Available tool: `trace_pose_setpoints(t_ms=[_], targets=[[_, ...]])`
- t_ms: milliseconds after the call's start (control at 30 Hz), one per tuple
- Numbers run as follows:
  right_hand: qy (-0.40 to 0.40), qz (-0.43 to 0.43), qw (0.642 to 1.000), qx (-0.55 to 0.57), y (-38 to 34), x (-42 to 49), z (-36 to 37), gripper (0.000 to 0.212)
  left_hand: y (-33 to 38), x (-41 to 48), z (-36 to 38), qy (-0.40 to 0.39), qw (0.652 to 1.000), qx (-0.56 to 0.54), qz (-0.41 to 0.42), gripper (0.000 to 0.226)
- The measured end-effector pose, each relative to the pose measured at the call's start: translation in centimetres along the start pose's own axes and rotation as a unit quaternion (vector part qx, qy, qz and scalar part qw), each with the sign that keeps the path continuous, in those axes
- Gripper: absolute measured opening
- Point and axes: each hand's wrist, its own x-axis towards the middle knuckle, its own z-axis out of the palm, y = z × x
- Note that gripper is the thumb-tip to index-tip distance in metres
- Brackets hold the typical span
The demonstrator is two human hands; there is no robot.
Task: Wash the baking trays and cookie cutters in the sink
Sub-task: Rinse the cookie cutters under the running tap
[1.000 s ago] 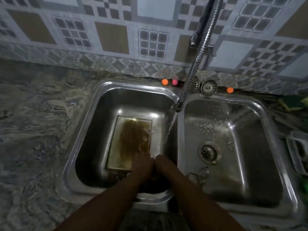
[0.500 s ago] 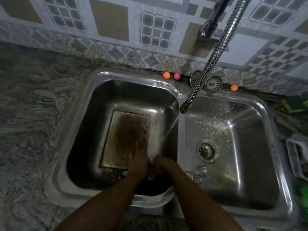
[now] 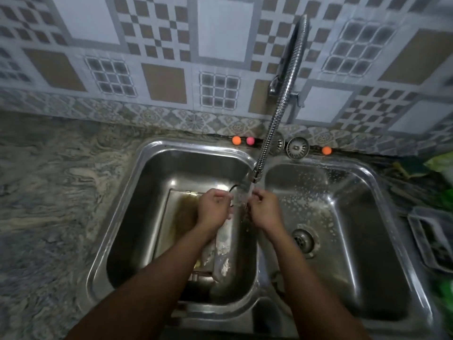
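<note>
Clamping a thin dark loop (image 3: 232, 188) under the faucet (image 3: 277, 119) stream, left hand (image 3: 214, 208) fingers (image 3: 221, 196) curl; right hand (image 3: 264, 209) fingers (image 3: 256, 196) curl too, grip hidden, above the left basin's (image 3: 147, 173) baking tray (image 3: 179, 217).

light: dim, brightest on the tiled wall (image 3: 225, 33) along the top | glare: bright streaks on the steel sink (image 3: 247, 155) rims and the right basin's walls | shadow: left basin's near corner almost black | focus: soft throughout, smeared at right edge | distortion: wide-angle bowing of counter (image 3: 49, 192) and wall lines toward corners
</note>
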Motion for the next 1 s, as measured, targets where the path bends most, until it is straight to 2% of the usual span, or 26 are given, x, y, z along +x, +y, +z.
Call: trace_pose_setpoints(t_ms=[33,100,167,267,400,467,567,700,767,867,1000], targets=[[-0.009,0.028,0.995,0.092,-0.7,0.0,-0.4,0.019,0.7,0.3,0.6,-0.009,0.998,-0.053,-0.03,0.004],[-0.051,0.082,0.956,0.276,-1.7,-0.1,-1.1,0.017,1.9,0.5,1.9,-0.039,0.99,-0.115,-0.07,0.006],[-0.063,0.085,0.933,0.343,-1.9,0.1,-1.7,0.025,2.9,0.4,2.9,-0.058,0.985,-0.141,-0.078,0.015],[-0.021,0.061,0.957,0.284,-1.6,0.5,-2.5,0.027,3.6,0.2,3.8,-0.062,0.99,-0.119,-0.053,0.011],[-0.021,0.067,0.96,0.273,-1.4,0.3,-2.8,0.01,4.1,0.1,4.0,-0.037,0.993,-0.105,-0.027,0.018],[-0.032,0.058,0.961,0.268,-1.1,0.1,-2.6,0.008,4.3,0.5,3.8,-0.034,0.989,-0.136,-0.043,0.017],[-0.039,0.021,0.966,0.254,-0.5,-0.2,-2.2,0.016,4.3,1.1,3.2,-0.04,0.979,-0.188,-0.07,0.018],[-0.012,-0.051,0.981,0.188,-0.1,-0.3,-1.9,0.023,4.3,0.5,2.9,0.031,0.997,-0.05,-0.053,0.026],[-0.022,-0.076,0.988,0.131,0.5,-0.2,-2.0,0.026,4.6,0.4,2.9,-0.009,0.994,-0.051,-0.096,0.025],[-0.037,-0.101,0.993,0.057,1.4,-0.4,-2.0,0.03,5.4,0.0,2.7,-0.117,0.972,-0.128,-0.157,0.014],[0.089,-0.069,0.978,0.173,0.7,-0.7,-1.7,0.025,5.0,0.4,2.5,-0.167,0.944,-0.22,-0.181,0.03]])
